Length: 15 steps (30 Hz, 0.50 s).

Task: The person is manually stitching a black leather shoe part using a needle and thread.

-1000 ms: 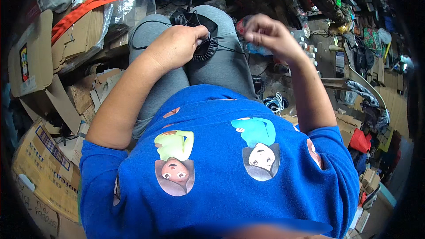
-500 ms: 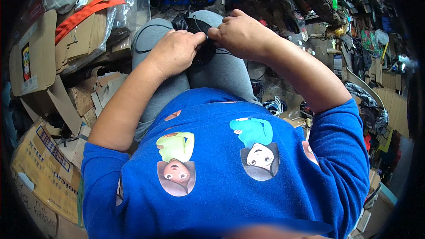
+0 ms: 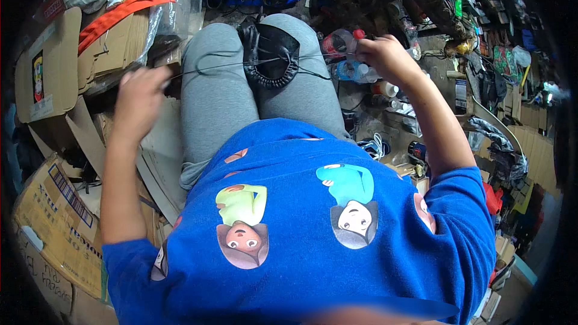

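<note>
Two hands show: the left hand [image 3: 141,99] at left of the frame, the right hand [image 3: 385,57] at upper right. Upper centre has one black piece [image 3: 278,54] and two taut stretches of thread [image 3: 226,68], one per hand; whether they join cannot be told. Two legs [image 3: 217,93] lie there too. At least four bottles [image 3: 354,73] stand upper right of centre, at least two cartons [image 3: 63,93] at left. One shirt [image 3: 295,204] carries two whole figures [image 3: 242,229], lower centre.

Upper ctr. of frame: a blk. shoe-like pc. [image 3: 279,47], smooth and slightly glossy, lies w/ its rounded, ridged edge toward the bottom. Thin dk. cord [image 3: 226,67] crosses it, running near-straight to upper L and upper R, w/ a slack loop L of ctr.
</note>
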Motion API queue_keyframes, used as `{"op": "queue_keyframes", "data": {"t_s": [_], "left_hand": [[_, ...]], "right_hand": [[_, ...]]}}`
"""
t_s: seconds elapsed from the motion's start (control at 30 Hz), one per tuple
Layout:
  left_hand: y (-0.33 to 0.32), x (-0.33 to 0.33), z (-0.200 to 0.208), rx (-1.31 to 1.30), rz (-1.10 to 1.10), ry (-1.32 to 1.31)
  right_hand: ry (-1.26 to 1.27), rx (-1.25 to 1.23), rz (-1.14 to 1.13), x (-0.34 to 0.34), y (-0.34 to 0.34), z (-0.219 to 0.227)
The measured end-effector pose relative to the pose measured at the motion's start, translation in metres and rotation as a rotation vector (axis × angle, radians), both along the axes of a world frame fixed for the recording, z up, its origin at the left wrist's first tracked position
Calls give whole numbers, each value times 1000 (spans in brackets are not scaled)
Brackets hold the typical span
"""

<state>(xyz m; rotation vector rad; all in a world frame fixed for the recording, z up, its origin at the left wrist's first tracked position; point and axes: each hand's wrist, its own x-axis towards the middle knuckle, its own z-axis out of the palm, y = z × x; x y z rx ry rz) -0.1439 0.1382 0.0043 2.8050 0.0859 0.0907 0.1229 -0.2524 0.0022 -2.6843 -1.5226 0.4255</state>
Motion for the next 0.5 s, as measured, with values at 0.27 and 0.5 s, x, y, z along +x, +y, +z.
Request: {"op": "queue_keyframes", "data": {"t_s": [0.27, 0.5], "left_hand": [[-25, 35, 64, -1357, -145, -344], [-68, 30, 60, -1467, -289, 182]], "right_hand": [[1463, 1205, -218, -3, 81, 28], [1459, 668, -60, -32, 82, 43]]}}
